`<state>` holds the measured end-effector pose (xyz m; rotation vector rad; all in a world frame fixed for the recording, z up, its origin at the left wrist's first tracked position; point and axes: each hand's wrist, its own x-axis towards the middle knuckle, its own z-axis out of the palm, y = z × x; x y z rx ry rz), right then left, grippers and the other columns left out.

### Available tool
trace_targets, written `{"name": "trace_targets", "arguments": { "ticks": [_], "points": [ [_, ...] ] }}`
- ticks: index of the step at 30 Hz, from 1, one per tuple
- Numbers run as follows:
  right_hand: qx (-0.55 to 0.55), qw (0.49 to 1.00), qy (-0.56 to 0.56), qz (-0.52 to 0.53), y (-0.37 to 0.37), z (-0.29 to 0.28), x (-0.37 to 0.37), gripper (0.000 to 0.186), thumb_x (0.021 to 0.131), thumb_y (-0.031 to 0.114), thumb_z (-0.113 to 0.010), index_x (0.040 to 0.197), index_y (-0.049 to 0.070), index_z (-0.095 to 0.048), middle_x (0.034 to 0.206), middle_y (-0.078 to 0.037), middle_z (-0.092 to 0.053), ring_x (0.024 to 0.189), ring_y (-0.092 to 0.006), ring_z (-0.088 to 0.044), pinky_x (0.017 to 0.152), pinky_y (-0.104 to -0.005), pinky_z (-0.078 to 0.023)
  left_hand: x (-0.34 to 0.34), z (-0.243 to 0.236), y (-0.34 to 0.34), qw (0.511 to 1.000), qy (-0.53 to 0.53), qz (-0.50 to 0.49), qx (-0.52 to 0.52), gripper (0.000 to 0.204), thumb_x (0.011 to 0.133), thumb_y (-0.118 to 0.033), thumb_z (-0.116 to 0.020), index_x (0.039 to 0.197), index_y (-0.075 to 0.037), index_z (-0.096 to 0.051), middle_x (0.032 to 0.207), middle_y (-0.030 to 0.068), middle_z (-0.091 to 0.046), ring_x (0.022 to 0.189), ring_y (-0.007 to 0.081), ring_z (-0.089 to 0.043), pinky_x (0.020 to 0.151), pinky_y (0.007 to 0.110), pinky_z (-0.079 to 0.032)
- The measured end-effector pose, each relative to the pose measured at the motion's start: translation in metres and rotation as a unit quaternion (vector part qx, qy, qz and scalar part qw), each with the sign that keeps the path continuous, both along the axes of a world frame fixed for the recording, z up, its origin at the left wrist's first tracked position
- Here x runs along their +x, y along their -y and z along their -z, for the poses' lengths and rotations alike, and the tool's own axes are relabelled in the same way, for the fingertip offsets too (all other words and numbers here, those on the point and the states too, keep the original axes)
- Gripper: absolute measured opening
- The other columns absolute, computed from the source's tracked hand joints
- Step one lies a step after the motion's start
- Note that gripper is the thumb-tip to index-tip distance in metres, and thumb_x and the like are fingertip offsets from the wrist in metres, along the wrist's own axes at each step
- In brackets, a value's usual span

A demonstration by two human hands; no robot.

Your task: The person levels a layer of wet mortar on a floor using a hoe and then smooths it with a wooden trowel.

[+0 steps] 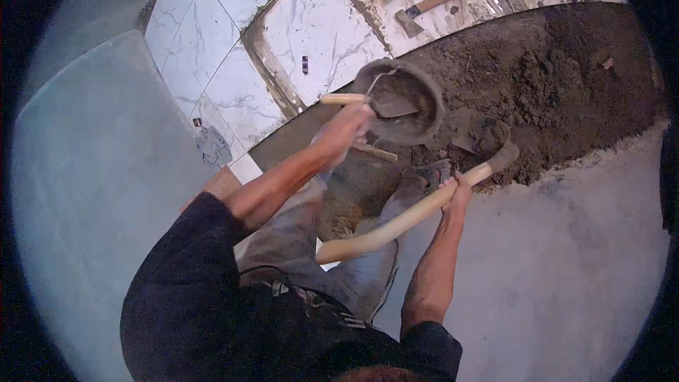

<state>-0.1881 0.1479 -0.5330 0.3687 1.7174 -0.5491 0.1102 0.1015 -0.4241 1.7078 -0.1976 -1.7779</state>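
Note:
A dark, mortar-smeared bucket (433,117) stands at the edge of the damp mortar. My left hand (348,129), a little blurred, is closed at the bucket's near-left rim, its fingertips partly hidden. Lying across the bucket is a trowel (396,105); its pale wooden handle juts out left, just above my knuckles. My right hand (456,192) is wrapped round the thick, curved wooden handle of a hoe (396,226). The hoe's head rests against the mortar heap (544,92), with mortar about its blade. The handle's other end reaches back toward my legs.
White marbled tiles (311,35) cover the floor beyond, one framed by open joints. A hatchet (428,8) lies on the dirty tiles at the top. A crumpled grey cloth (212,146) is at left. Near my feet lies a short wooden piece (376,153). Bare grey concrete (559,255) extends right.

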Motion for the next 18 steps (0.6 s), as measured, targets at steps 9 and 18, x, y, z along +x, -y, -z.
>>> {"name": "trace_targets", "arguments": {
  "ticks": [9, 18],
  "points": [
    [-0.004, 0.998, 0.054, -0.01, -0.005, 0.008, -0.02, 0.017, 0.079, 0.02, -0.055, 0.072, 0.009, -0.045, 0.06, -0.003, -0.048, 0.048, -0.0161, -0.047, 0.044, -0.0297, -0.045, 0.097, -0.068, -0.101, 0.983, 0.176, 0.03, 0.052, 0.03, 0.093, -0.034, -0.036, 0.083, -0.008, -0.047, 0.061, -0.0016, -0.039, 0.053, 0.0082, -0.035, 0.048, 0.024, -0.029],
    [-0.018, 0.995, -0.013, -0.102, -0.004, 0.018, -0.038, 0.017, 0.078, 0.022, -0.056, 0.074, 0.008, -0.047, 0.061, -0.002, -0.049, 0.05, -0.016, -0.049, 0.045, -0.0286, -0.044, 0.189, -0.105, -0.223, 0.911, 0.328, 0.011, 0.25, 0.041, 0.091, -0.042, -0.034, 0.082, -0.005, -0.05, 0.055, -0.001, -0.039, 0.05, 0.0095, -0.035, 0.047, 0.026, -0.028]
  ]
}}
